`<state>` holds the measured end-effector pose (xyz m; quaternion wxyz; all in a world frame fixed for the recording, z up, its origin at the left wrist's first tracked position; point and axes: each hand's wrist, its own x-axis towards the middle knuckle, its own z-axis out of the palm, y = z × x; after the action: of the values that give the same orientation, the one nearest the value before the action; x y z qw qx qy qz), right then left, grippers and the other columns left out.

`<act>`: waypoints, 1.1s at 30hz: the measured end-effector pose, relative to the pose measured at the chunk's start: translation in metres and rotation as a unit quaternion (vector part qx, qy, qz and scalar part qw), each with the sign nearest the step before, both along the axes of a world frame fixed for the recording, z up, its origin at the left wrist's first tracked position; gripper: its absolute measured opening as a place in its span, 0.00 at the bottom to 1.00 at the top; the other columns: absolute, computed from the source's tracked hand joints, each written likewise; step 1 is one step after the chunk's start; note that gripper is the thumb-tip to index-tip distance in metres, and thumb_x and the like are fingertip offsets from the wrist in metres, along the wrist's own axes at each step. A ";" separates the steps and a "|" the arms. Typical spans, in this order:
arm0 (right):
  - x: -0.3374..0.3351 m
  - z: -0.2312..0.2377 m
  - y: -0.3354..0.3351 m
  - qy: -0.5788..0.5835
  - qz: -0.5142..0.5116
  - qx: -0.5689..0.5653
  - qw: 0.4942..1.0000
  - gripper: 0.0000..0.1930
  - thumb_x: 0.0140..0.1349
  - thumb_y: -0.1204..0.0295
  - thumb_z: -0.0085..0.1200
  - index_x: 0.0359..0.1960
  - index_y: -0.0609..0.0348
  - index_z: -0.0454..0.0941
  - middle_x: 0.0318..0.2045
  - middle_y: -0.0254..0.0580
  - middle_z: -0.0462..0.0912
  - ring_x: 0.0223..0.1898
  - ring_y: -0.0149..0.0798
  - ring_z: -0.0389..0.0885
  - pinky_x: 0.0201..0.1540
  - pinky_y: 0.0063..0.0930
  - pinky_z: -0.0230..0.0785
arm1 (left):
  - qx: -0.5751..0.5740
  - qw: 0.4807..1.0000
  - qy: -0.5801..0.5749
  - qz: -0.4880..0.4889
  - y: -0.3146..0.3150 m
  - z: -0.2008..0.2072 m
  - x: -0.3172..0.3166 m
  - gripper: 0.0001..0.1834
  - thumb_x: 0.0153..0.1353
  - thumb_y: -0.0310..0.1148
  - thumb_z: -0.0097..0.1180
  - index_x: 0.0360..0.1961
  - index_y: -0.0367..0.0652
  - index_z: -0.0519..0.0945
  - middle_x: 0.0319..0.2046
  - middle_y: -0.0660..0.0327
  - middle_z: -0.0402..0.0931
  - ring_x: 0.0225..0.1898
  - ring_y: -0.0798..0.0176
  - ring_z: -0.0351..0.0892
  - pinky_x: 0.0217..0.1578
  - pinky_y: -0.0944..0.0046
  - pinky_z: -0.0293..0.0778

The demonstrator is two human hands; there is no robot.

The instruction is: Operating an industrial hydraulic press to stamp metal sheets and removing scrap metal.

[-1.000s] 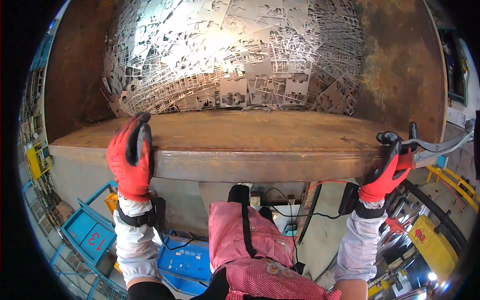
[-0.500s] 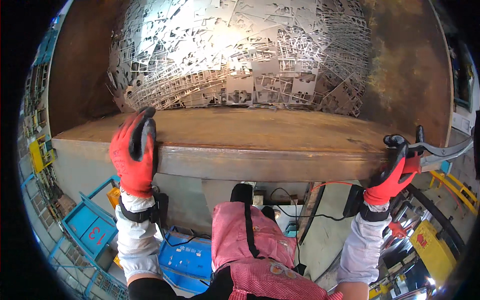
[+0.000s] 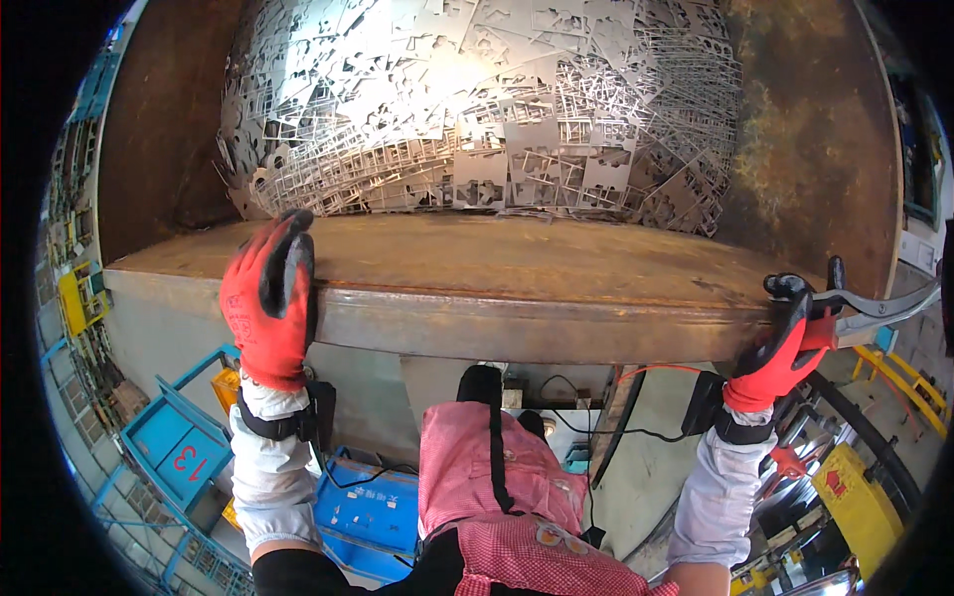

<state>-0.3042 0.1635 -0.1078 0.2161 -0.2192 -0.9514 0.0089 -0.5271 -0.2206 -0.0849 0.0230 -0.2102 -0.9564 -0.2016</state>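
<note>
A large rusty brown metal bin (image 3: pixel 556 328) stands in front of me, holding a heap of thin, silvery punched sheet-metal scraps (image 3: pixel 477 119). My left hand (image 3: pixel 270 298), in a red glove with black fingertips, is hooked over the left part of its near rim. Wearing a matching glove, my right hand (image 3: pixel 780 348) is closed at the right end of that rim. In it is a tool with a red handle and a curved grey metal arm (image 3: pixel 884 303), which reaches off to the right. The fingers partly hide this tool, so its exact kind cannot be told.
Below the left arm are a blue box (image 3: pixel 368 517) and a blue metal cart (image 3: pixel 177 442). A dark cable (image 3: pixel 636 429) hangs between my body and the right wrist. At the lower right stands a yellow machine part (image 3: pixel 860 507); yellow rails (image 3: pixel 899 382) lie beyond it.
My view shifts very slightly. Both hands keep their places at the rim, and the scraps in the bin look the same.
</note>
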 end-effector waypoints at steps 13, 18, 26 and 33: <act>0.012 -0.016 0.010 0.049 -0.019 0.093 0.994 0.18 0.59 0.78 0.40 0.52 0.66 0.68 0.53 0.57 0.64 0.52 0.49 0.67 0.56 0.37 0.56 | -0.018 1.000 0.006 0.001 0.004 0.005 0.002 0.16 0.50 0.28 0.52 0.43 0.43 0.77 0.41 0.55 0.76 0.44 0.51 0.74 0.49 0.59 0.65; 0.008 -0.019 0.008 0.071 -0.015 -0.103 0.992 0.20 0.59 0.79 0.48 0.53 0.72 0.62 0.53 0.55 0.64 0.53 0.42 0.67 0.57 0.32 0.55 | 0.010 1.000 -0.024 0.010 -0.002 0.001 0.004 0.15 0.53 0.28 0.50 0.43 0.42 0.77 0.43 0.55 0.76 0.46 0.53 0.73 0.50 0.60 0.64; -0.007 -0.012 -0.005 0.120 -0.099 -0.125 0.980 0.16 0.60 0.76 0.42 0.49 0.72 0.67 0.44 0.53 0.71 0.46 0.43 0.70 0.53 0.37 0.58 | 0.001 1.000 -0.017 -0.003 0.001 0.000 0.003 0.13 0.55 0.28 0.49 0.42 0.39 0.77 0.41 0.54 0.76 0.45 0.52 0.74 0.49 0.60 0.65; -0.014 -0.007 -0.002 0.246 -0.004 -0.315 0.917 0.16 0.60 0.79 0.48 0.49 0.70 0.64 0.42 0.49 0.73 0.42 0.35 0.73 0.51 0.28 0.61 | 0.046 0.998 -0.047 0.002 0.000 -0.001 0.002 0.13 0.57 0.27 0.47 0.42 0.38 0.77 0.41 0.54 0.77 0.45 0.54 0.74 0.49 0.61 0.65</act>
<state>-0.3179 0.1615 -0.1153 0.3629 -0.2710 -0.8153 0.3607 -0.5249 -0.2205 -0.0859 -0.0120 -0.1970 -0.9466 -0.2548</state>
